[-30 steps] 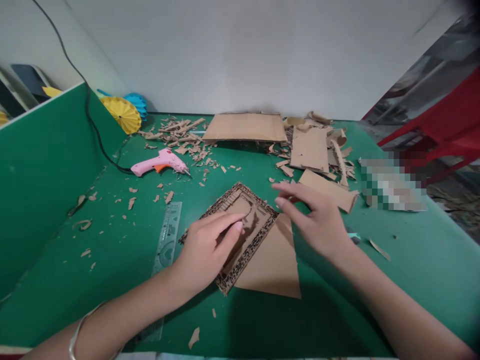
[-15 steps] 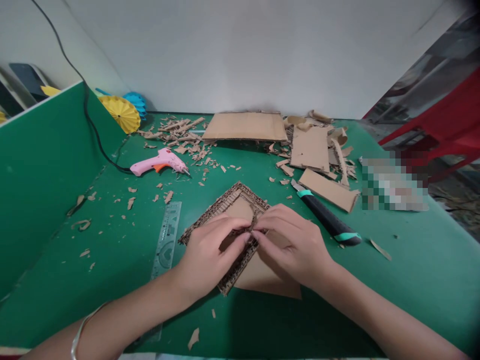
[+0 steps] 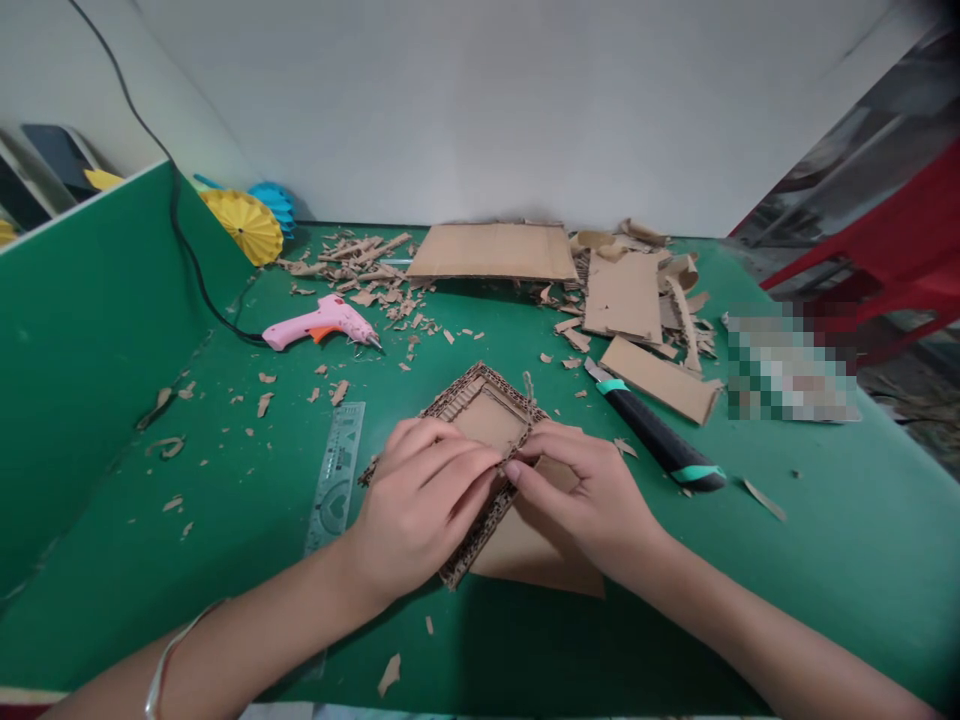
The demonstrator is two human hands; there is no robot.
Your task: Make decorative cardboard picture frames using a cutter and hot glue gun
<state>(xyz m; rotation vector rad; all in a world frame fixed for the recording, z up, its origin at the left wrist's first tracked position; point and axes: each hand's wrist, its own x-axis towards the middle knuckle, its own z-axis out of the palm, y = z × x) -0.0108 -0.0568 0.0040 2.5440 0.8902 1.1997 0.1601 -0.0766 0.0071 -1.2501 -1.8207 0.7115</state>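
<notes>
A shallow cardboard tray (image 3: 491,410) with raised corrugated edges lies at an angle in front of me. Part of it rests over a flat cardboard sheet (image 3: 547,545). My left hand (image 3: 431,490) reaches across the tray, its fingers closed near the right-hand edge. There my right hand (image 3: 581,475) pinches a thin corrugated cardboard strip (image 3: 530,405), whose frayed end sticks up above the fingers. The fingertips of both hands almost meet on that edge. What the left fingertips hold is hidden.
A pink glue gun (image 3: 319,322) with a black cord lies back left. Beside my left forearm is a clear ruler (image 3: 334,480). A utility knife (image 3: 652,430) lies to the right with its blade out. Cardboard pieces (image 3: 622,295) and scraps cover the back.
The thin strip's end now stands up above my right fingers. My right hand has shifted slightly along the edge, and my left fingers have closed more over the tray.
</notes>
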